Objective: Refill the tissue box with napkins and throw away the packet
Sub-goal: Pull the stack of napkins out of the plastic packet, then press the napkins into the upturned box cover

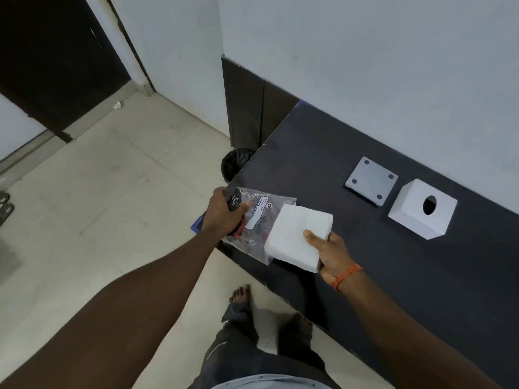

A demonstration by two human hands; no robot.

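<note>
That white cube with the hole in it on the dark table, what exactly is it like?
The tissue box is a plain white cube, matte, maybe plastic or painted wood. One face has a round dark hole. It sits tipped on the dark table near the wall, beside a flat grey square panel with four dots, likely its base. Neither hand touches it.

Both bare arms reach forward. The left hand (224, 210) is closed in a grip, thumb on top. The right hand (328, 249), an orange thread around its wrist, pinches with thumb above, fingers beneath.
</note>
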